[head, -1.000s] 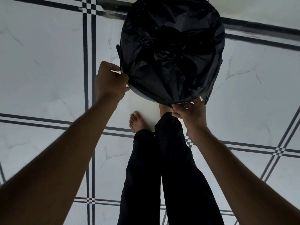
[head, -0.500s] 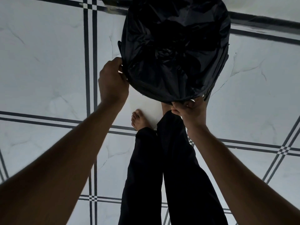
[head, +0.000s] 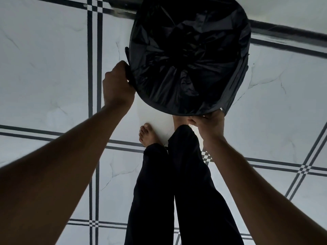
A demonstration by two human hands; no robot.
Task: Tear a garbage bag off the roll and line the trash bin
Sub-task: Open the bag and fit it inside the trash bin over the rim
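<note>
A round trash bin [head: 238, 89] stands on the floor ahead of me, its wall showing on the right side. A black garbage bag [head: 185, 59] fills its inside and is folded over the rim. My left hand [head: 117, 85] grips the bag's edge at the rim's left side. My right hand [head: 208, 124] pinches the bag's edge at the near rim, fingers curled under it. The roll is not in view.
White marble-look floor tiles [head: 44, 76] with dark stripe borders surround the bin. My bare left foot [head: 147, 135] and black trouser legs [head: 177, 191] stand just before the bin. A dark threshold strip [head: 283, 38] runs along the far side.
My left hand slid up along the bin's left rim with the bag's edge in it. My right hand stayed at the near rim.
</note>
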